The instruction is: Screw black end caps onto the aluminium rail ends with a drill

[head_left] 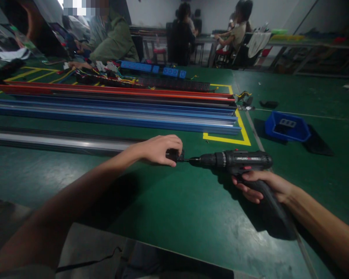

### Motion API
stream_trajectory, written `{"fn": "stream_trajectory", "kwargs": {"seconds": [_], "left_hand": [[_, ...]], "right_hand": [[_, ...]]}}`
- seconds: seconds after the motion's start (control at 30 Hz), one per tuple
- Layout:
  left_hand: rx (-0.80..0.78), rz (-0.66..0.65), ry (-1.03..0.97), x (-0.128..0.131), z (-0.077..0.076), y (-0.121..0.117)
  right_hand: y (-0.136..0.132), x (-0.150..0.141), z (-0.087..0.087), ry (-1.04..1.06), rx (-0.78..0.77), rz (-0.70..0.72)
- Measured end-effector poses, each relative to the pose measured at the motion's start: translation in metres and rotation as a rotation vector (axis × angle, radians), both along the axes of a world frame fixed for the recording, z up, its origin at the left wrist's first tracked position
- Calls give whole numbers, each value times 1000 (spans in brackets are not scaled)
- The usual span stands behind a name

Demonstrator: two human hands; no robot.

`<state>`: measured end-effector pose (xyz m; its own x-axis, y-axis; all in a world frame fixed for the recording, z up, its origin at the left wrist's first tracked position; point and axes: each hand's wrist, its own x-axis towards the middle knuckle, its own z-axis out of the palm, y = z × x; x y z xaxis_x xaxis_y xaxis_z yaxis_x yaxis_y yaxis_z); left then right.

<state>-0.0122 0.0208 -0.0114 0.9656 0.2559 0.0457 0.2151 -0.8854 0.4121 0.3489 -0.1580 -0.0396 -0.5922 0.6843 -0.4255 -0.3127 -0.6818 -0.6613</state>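
My right hand [260,186] wraps round the handle of a black cordless drill [247,158], which lies sideways with its bit pointing left. The bit's tip meets the small black end piece [180,156] of a long dark metal profile [84,142]. My left hand [163,149] curls over that end of the profile, fingers on the far side and thumb on the near side. The profile runs from there to the left edge of view. Part of the end piece is hidden under my left fingers.
Blue profiles [163,118] and a red-orange profile [133,91] lie beyond, by yellow tape [246,131]. A blue bin [287,126] stands right on the green table [174,209]. Wires and blue sockets [136,66] lie farther back. A person in a green sleeve [116,38] sits across.
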Motion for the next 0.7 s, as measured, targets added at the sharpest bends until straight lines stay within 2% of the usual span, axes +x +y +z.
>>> {"fn": "stream_trajectory", "kwargs": {"seconds": [0.7], "left_hand": [[5,6,33,5,1,0]], "right_hand": [[-1,1,0,-26,0,-11]]}}
